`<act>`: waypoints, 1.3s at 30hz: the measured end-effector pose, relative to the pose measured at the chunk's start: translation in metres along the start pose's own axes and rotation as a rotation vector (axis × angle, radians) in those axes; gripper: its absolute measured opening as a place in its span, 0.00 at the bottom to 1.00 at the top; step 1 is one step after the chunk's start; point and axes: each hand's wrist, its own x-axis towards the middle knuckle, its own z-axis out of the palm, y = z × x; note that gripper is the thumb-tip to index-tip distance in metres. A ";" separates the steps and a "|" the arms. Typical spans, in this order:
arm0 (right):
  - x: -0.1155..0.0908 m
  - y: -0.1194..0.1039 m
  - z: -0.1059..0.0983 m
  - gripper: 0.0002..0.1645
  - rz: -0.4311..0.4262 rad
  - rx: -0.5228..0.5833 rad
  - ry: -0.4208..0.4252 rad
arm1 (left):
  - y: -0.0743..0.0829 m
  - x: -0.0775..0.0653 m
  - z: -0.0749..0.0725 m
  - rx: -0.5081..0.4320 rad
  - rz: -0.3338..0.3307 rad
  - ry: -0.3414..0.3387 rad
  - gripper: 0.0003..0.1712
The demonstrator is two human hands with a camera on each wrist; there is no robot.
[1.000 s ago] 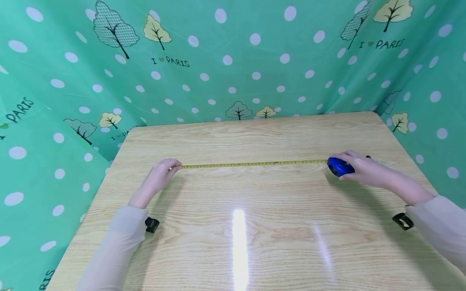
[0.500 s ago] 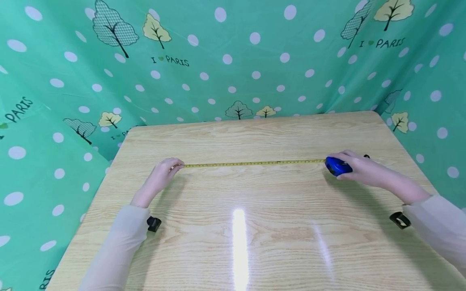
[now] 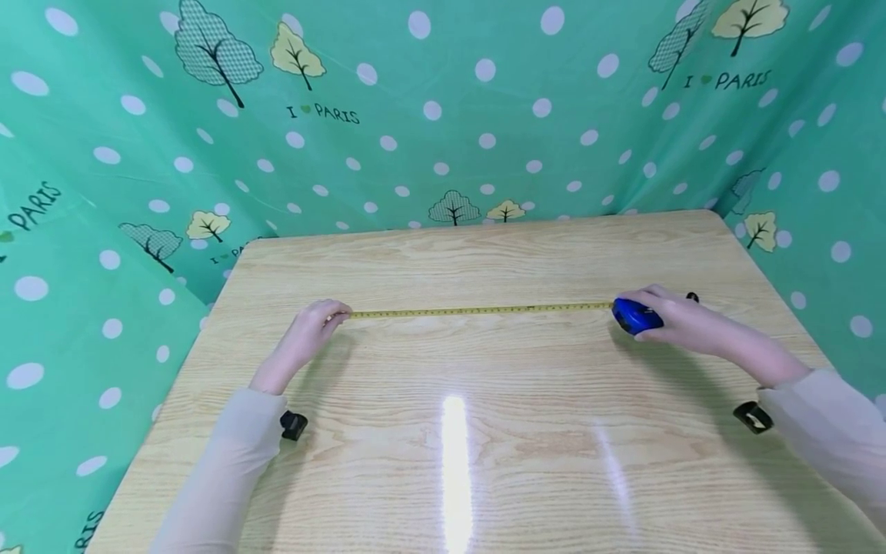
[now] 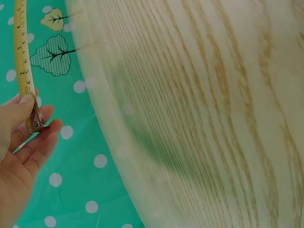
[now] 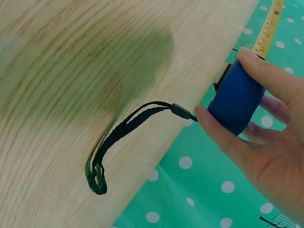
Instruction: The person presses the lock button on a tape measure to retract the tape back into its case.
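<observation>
A yellow tape-measure blade [image 3: 477,311] stretches straight across the table between both hands. In the left wrist view, my left hand [image 4: 28,137] pinches the blade near its metal end hook [image 4: 36,124], thumb on the blade's face. My right hand [image 3: 667,317] grips the blue tape measure case [image 3: 637,316] at the other end, fingers and thumb around its sides. From the case, a black wrist strap [image 5: 128,126] hangs in a loop in the right wrist view. The blade leaves the case [image 5: 237,97] beside my thumb. Both hands are raised, with shadows below them.
The wood-grain table [image 3: 540,462] spans the lower view, with a bright light reflection in its middle. Green dotted curtains [image 3: 443,115] hang behind it and on both sides. Black wrist devices [image 3: 294,425] show beneath the sleeves.
My right hand has moved slightly left with the tape measure case, and the stretched blade is a little shorter. My left hand has shifted very slightly right.
</observation>
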 end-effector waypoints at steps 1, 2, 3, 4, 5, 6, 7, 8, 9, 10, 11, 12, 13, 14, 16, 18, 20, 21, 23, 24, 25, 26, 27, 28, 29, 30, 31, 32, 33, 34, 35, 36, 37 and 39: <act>0.000 0.000 0.000 0.35 0.000 0.000 0.000 | 0.000 0.000 0.000 -0.001 0.002 -0.004 0.08; 0.001 -0.001 0.000 0.35 0.000 0.001 -0.002 | 0.000 0.001 0.000 -0.003 0.002 -0.009 0.08; 0.001 -0.001 0.001 0.35 -0.001 0.002 -0.002 | 0.001 0.001 0.000 -0.007 0.003 -0.014 0.08; 0.002 -0.002 0.001 0.35 -0.002 0.001 -0.002 | 0.001 0.001 0.000 -0.010 0.003 -0.019 0.08; 0.002 -0.002 0.001 0.35 -0.005 0.000 0.000 | 0.001 0.001 0.000 -0.013 -0.001 -0.025 0.08; 0.002 -0.003 0.002 0.35 -0.006 0.000 0.003 | 0.002 0.001 0.000 -0.017 -0.006 -0.027 0.08; 0.003 -0.003 0.002 0.35 -0.012 0.000 0.007 | 0.002 0.001 0.000 -0.020 -0.009 -0.028 0.09; 0.003 -0.003 0.002 0.35 -0.016 0.000 0.010 | 0.002 0.001 0.000 -0.021 -0.012 -0.028 0.09; 0.004 -0.003 0.003 0.35 -0.017 -0.004 0.012 | 0.002 0.001 0.000 -0.022 -0.014 -0.028 0.09; 0.004 -0.003 0.003 0.35 -0.019 -0.008 0.016 | 0.002 0.001 0.001 -0.020 -0.017 -0.028 0.09; 0.005 -0.003 0.004 0.35 -0.023 -0.012 0.018 | 0.002 0.001 0.001 -0.020 -0.020 -0.028 0.09; 0.006 -0.003 0.005 0.35 -0.026 -0.016 0.021 | 0.002 0.001 0.001 -0.019 -0.021 -0.026 0.09; 0.006 -0.002 0.005 0.35 -0.031 -0.017 0.024 | 0.002 0.001 0.002 -0.019 -0.022 -0.027 0.09; 0.007 -0.002 0.006 0.35 -0.033 -0.020 0.026 | 0.003 0.001 0.002 -0.017 -0.024 -0.031 0.09; 0.007 -0.002 0.007 0.35 -0.040 -0.025 0.031 | 0.004 0.002 0.002 -0.016 -0.032 -0.038 0.09; 0.008 -0.002 0.007 0.35 -0.046 -0.026 0.036 | 0.005 0.002 0.001 -0.017 -0.043 -0.049 0.09; 0.008 -0.003 0.007 0.35 -0.048 -0.029 0.037 | 0.006 0.003 0.001 -0.016 -0.059 -0.060 0.09; 0.009 -0.004 0.007 0.35 -0.048 -0.029 0.037 | 0.006 0.003 0.000 -0.017 -0.071 -0.066 0.09; 0.010 -0.005 0.007 0.35 -0.045 -0.029 0.035 | 0.007 0.003 0.000 -0.016 -0.090 -0.074 0.09; 0.010 -0.006 0.007 0.35 -0.043 -0.028 0.033 | 0.007 0.003 -0.001 -0.015 -0.097 -0.076 0.09; 0.010 -0.006 0.008 0.35 -0.042 -0.029 0.030 | 0.008 0.003 -0.001 -0.013 -0.102 -0.078 0.09; 0.011 -0.006 0.008 0.35 -0.041 -0.029 0.030 | 0.008 0.003 -0.001 -0.013 -0.105 -0.079 0.09; 0.011 -0.006 0.008 0.35 -0.040 -0.028 0.028 | 0.008 0.003 -0.001 -0.013 -0.106 -0.079 0.09; 0.011 -0.006 0.008 0.35 -0.040 -0.028 0.027 | 0.008 0.003 -0.001 -0.013 -0.107 -0.079 0.09; 0.012 -0.006 0.008 0.35 -0.039 -0.026 0.025 | 0.009 0.003 -0.001 -0.014 -0.109 -0.078 0.09; 0.012 -0.006 0.008 0.35 -0.038 -0.025 0.024 | 0.009 0.003 -0.001 -0.013 -0.109 -0.076 0.09; 0.012 -0.006 0.009 0.35 -0.038 -0.024 0.024 | 0.009 0.003 -0.001 -0.012 -0.110 -0.074 0.08; 0.012 -0.006 0.009 0.35 -0.037 -0.023 0.023 | 0.009 0.003 0.000 -0.010 -0.109 -0.071 0.08; 0.012 -0.007 0.009 0.35 -0.037 -0.022 0.021 | 0.009 0.003 0.000 -0.011 -0.105 -0.069 0.08; 0.012 -0.007 0.009 0.35 -0.036 -0.022 0.019 | 0.010 0.003 0.000 -0.010 -0.099 -0.068 0.08; 0.012 -0.007 0.009 0.35 -0.035 -0.020 0.017 | 0.010 0.003 0.001 -0.010 -0.093 -0.068 0.08; 0.013 -0.007 0.009 0.35 -0.035 -0.020 0.015 | 0.010 0.004 0.001 -0.010 -0.084 -0.068 0.08; 0.013 -0.007 0.009 0.35 -0.034 -0.018 0.013 | 0.010 0.004 0.002 -0.011 -0.076 -0.070 0.08; 0.013 -0.008 0.009 0.35 -0.034 -0.017 0.013 | 0.010 0.005 0.003 -0.014 -0.064 -0.073 0.08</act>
